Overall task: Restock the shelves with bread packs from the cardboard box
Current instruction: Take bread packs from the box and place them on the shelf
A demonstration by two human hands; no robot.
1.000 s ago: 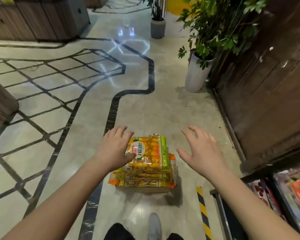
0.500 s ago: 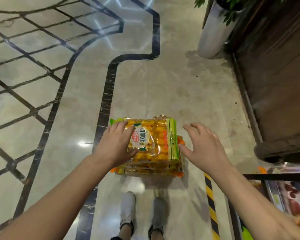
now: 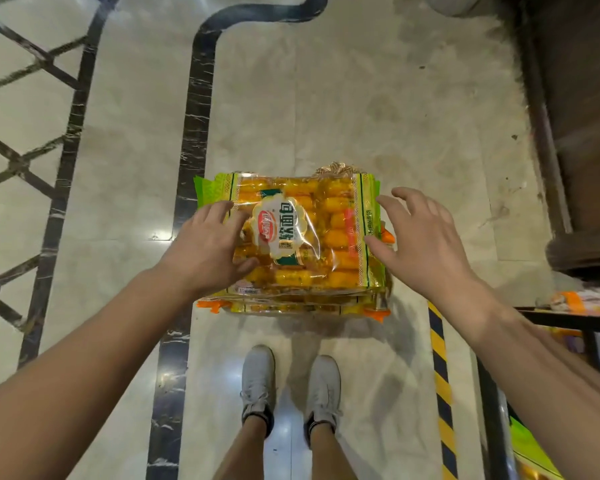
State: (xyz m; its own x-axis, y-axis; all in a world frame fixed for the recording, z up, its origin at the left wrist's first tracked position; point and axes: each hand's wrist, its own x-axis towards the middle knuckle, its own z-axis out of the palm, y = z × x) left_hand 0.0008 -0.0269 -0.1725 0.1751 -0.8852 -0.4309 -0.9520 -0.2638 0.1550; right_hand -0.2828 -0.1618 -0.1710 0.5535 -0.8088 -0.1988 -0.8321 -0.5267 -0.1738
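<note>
Glossy beige marble floor [image 3: 326, 98], open ahead. Left hand [image 3: 201, 247] rests loose-fingered on the yellow plastic bread pack [image 3: 326, 237]; right hand [image 3: 423, 244] spread at its edge, dark wooden wall [image 3: 586, 98] farther right.

Pale marble floor [image 3: 361, 98] crossed by black inlay lines [image 3: 198, 116]. A stack of bread packs [image 3: 326, 244] sits mid-frame, white sneakers [image 3: 258, 379] below it, hazard tape [image 3: 440, 368] at lower right.

Left arm [image 3: 84, 344] and right arm [image 3: 534, 358] reach forward and down, bare.
Left hand [image 3: 205, 247] lies palm down, fingers slightly bent, thumb out; right hand [image 3: 421, 244] is palm down too, fingers spread and relaxed, thumb pointing inward.
</note>
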